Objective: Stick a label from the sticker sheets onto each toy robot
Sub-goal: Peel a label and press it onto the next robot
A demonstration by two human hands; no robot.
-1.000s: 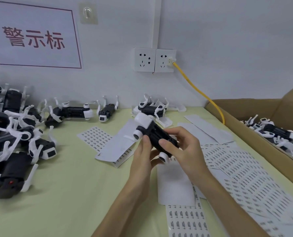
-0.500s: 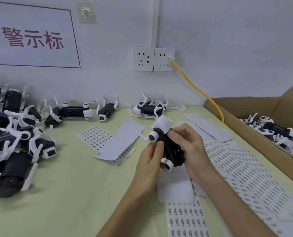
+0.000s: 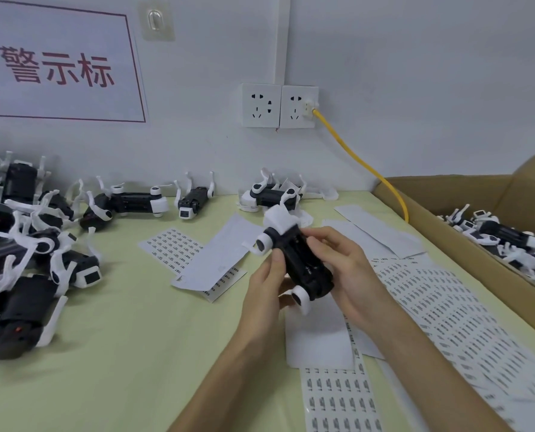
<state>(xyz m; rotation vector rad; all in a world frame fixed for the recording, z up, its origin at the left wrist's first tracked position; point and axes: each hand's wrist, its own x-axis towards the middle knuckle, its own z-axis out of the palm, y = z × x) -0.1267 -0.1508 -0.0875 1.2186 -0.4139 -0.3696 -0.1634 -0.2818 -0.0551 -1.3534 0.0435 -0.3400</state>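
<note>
A black toy robot (image 3: 303,266) with white legs is held above the table in both hands, its belly turned up. My left hand (image 3: 267,294) grips its left side, thumb lying along the body. My right hand (image 3: 350,275) wraps round its right side, fingers curled over the top near the front. Sticker sheets (image 3: 447,310) full of small printed labels lie under and to the right of my hands; another sheet (image 3: 174,246) lies farther left, partly covered by blank backing paper (image 3: 222,254).
Several toy robots (image 3: 26,244) are heaped at the left, and more (image 3: 272,194) lie along the wall. A cardboard box (image 3: 466,244) at the right holds other robots. A yellow cable (image 3: 363,163) runs from the wall socket behind the box.
Both hands have turned the robot, swinging its front end up and to the right, so it lies more upright and nearer my right hand. The grip stays on it.
</note>
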